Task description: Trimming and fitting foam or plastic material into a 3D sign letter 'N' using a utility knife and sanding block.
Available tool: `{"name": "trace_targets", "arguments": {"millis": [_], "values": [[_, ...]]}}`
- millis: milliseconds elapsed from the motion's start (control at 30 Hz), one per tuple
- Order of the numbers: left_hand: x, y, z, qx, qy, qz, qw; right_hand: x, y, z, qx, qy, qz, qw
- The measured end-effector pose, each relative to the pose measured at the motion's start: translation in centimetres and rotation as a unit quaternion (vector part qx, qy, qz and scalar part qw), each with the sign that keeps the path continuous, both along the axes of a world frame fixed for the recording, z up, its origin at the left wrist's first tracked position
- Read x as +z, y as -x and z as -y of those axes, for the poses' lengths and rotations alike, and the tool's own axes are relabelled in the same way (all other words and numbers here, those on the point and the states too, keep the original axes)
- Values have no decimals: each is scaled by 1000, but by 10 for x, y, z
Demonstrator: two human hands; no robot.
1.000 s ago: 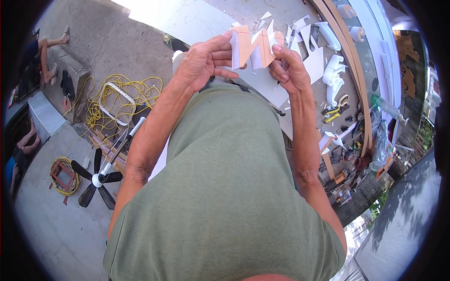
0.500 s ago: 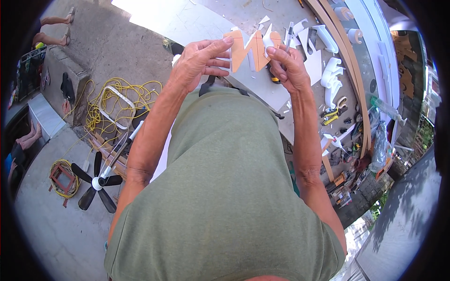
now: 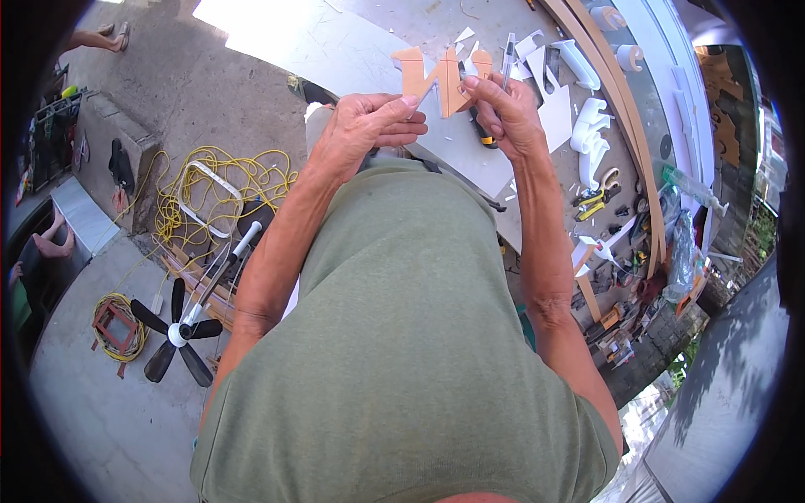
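A letter-shaped cutout (image 3: 413, 75) with a brown face and pale edges is held up over the worktable. My right hand (image 3: 513, 117) pinches its right side between thumb and fingers. A slim, clear pen-like tool (image 3: 509, 57) also sticks up from that hand; its lower part is hidden. Beside the cutout's lower left is my left hand (image 3: 356, 134), fingers stretched out and thumb tip at or just in front of its edge. Whether the thumb touches it I cannot tell. Below my right hand lies a yellow-and-black tool (image 3: 485, 138), partly covered.
White cut letters (image 3: 589, 138), scraps, yellow-handled pliers (image 3: 592, 204) and a glue gun (image 3: 597, 248) lie on the right. Long brown strips (image 3: 625, 109) curve past them. At left are tangled yellow cord (image 3: 180, 218), a black-bladed fan (image 3: 177, 334) and other people's legs (image 3: 96, 39).
The cutout and my right hand have shifted slightly left. My left hand has moved a little right and down, its fingers now closer together below the cutout's left side.
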State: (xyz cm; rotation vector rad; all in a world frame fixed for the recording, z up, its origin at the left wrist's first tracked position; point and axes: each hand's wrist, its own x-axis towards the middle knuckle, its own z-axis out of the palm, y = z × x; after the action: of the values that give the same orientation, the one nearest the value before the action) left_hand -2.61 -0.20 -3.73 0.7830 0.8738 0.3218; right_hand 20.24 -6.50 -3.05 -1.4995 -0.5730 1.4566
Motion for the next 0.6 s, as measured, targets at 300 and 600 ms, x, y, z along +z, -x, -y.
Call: {"name": "trace_targets", "arguments": {"millis": [300,600], "values": [[-3,-1,-4,-33,6,-2,999,-2,-6,-1,1,4,-6,1000],[-43,4,-20,111,129,116,979,-34,2,-2,50,59,-43,996]]}}
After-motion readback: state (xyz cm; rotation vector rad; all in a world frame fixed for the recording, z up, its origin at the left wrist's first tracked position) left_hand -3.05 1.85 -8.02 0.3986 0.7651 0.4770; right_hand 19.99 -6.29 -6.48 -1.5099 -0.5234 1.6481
